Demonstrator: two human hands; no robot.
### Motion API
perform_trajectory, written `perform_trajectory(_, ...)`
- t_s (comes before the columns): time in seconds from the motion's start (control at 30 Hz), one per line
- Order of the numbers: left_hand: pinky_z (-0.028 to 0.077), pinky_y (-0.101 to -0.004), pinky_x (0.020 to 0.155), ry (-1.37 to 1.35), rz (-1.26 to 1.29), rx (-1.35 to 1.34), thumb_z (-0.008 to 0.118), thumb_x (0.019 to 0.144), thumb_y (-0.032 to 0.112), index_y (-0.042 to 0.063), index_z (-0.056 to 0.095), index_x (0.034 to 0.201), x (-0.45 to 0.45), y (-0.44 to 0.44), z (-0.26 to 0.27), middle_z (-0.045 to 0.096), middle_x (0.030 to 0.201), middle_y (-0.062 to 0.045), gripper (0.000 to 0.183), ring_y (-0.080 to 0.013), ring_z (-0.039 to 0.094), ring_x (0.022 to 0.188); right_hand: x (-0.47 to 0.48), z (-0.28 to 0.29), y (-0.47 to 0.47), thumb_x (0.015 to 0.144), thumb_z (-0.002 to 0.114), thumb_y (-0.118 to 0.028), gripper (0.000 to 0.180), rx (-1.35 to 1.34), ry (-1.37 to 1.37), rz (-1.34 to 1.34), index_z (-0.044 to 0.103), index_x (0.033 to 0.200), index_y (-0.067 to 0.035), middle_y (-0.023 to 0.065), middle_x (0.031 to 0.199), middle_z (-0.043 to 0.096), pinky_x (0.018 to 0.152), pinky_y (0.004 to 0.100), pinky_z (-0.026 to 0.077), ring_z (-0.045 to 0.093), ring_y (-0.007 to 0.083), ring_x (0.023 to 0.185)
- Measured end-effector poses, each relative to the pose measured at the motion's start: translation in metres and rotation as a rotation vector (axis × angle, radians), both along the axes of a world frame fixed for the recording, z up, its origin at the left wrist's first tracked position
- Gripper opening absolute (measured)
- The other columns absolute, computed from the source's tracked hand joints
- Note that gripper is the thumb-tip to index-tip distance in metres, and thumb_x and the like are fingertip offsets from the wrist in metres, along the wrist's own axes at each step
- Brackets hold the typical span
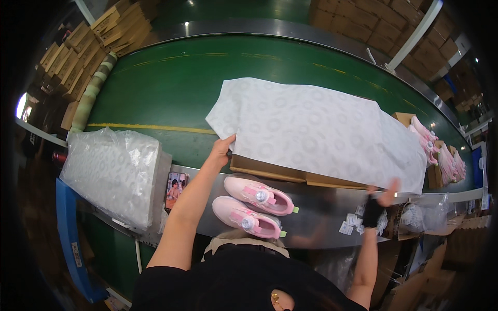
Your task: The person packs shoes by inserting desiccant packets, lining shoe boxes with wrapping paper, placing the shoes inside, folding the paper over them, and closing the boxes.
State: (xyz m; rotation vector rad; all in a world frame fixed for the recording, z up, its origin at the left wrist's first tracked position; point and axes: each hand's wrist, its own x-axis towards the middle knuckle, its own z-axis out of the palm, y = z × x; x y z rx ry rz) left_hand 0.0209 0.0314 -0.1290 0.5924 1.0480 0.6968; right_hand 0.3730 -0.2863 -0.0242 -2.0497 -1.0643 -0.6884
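Observation:
A large white sheet of patterned wrapping paper (303, 120) lies across open cardboard shoe boxes (268, 169), covering most of them. My left hand (222, 151) grips the paper at its left edge, by the box corner; some fingers are hidden. My right hand (383, 200), in a black fingerless glove or wrist wrap, is blurred with motion near the paper's right front edge. Its fingers are apart and hold nothing. A pair of pink sneakers (249, 206) with clear dials and green heel tabs sits on the metal ledge (311, 210) before me, toes to the left.
A plastic-covered stack of patterned paper (113, 167) stands left, beside a phone (176, 190). Small printed labels (352, 221) lie near my right wrist. More boxed pink shoes (449, 161) line the green conveyor belt (155, 93) at right. Cardboard boxes (74, 58) are stacked back left.

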Motion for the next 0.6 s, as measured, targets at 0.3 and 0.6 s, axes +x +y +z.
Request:
perform_trajectory(0.3,0.047,-0.0476,0.078,0.002,0.066,-0.082,0.046,0.088,0.019,0.005,0.037,0.122,0.021,-0.047,0.005,0.048,0.114,-0.014,0.038,-0.03,0.052,0.098,-0.218,-0.057,0.025,0.063,0.056,-0.015,0.006,-0.647,-0.128,1.229,0.055,0.064,-0.009,0.0019,0.061,0.054,0.058,0.0345,0.035,0.049,0.0177,0.056)
perform_trajectory(0.6,0.043,-0.0421,0.07,0.732,0.052,1.021,0.048,0.084,0.022,-0.004,0.051,0.098,-0.032,-0.042,-0.009,0.059,0.085,-0.023,0.029,-0.036,0.058,0.08,-0.129,0.097,0.093,0.076,0.057,-0.028,0.022,-0.507,0.996,1.128,0.062,0.078,-0.006,0.0059,0.068,0.061,0.056,0.0232,0.042,0.056,0.0155,0.06)
